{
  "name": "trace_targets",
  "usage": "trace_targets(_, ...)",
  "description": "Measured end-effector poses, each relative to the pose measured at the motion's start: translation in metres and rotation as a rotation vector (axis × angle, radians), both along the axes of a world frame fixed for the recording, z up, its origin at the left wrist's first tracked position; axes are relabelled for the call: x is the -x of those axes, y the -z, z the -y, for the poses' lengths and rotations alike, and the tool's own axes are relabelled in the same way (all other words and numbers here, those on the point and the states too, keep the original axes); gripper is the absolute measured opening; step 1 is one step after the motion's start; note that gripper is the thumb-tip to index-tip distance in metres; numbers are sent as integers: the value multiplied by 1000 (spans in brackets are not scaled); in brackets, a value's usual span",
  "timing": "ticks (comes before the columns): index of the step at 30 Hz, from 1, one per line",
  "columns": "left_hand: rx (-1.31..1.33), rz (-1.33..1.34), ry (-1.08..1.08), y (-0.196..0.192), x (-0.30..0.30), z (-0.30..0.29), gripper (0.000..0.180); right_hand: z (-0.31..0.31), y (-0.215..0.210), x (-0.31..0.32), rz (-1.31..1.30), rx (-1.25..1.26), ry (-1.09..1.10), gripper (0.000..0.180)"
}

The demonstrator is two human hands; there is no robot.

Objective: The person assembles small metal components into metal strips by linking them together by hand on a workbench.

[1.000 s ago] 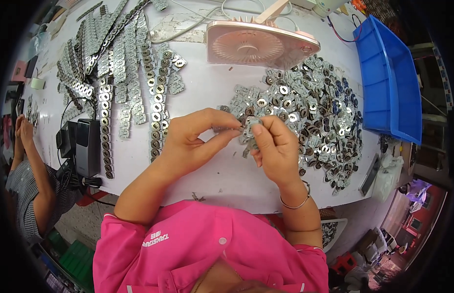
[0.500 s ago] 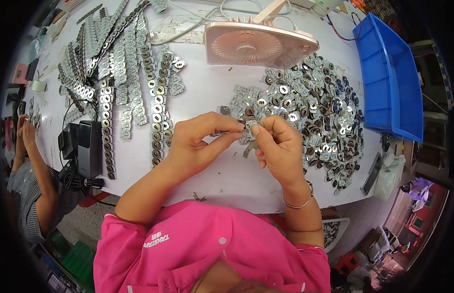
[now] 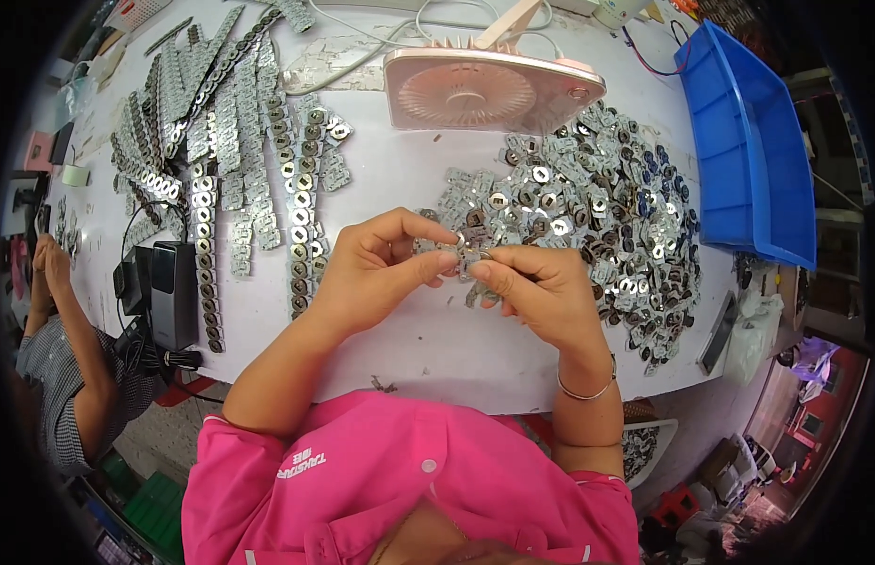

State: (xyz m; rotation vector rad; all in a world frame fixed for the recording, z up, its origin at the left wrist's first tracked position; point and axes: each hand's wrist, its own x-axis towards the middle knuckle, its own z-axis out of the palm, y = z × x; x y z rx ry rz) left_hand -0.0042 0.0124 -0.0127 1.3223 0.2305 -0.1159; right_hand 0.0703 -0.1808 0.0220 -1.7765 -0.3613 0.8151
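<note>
My left hand (image 3: 385, 259) is closed, thumb and forefinger pinching a small metal part (image 3: 464, 256) in front of my chest. Opposite it, my right hand (image 3: 541, 287) pinches the same small part, or one joined to it, between thumb and bent forefinger; the fingertips hide where they meet. Just beyond both hands spreads a large heap of loose metal parts (image 3: 635, 245), grey plates with round dark or shiny pieces. On the left lie linked strips of such parts (image 3: 303, 212), in long rows running away from me.
A pink fan (image 3: 484, 89) stands beyond my hands. A blue bin (image 3: 753, 151) is at the far right. Left of my arm stand a dark grey box-shaped device (image 3: 174, 292) and cables. Another person's arm (image 3: 75, 315) works at the far left. A clear plastic bag (image 3: 753, 339) hangs at the right edge.
My right hand has turned and shifted slightly right, its thumb now pointing more to the left. The left fingers have curled more, and the fingertips of both hands remain close together at the small part.
</note>
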Motion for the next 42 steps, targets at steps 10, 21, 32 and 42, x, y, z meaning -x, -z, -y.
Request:
trace_targets(10,76,70,-60,3,-1,5,20,-7,15,8,-301,-364,210,20)
trace_targets(21,-464,477,-225,4,-2,11,20,-13,13,17,-124,-213,235,19)
trace_targets(32,-377,442,-112,8,-1,15,21,-8,14,14,-102,-171,289,15)
trace_targets(42,101,-1,-43,-1,-4,11,20,10,7,-2,291,61,252,15)
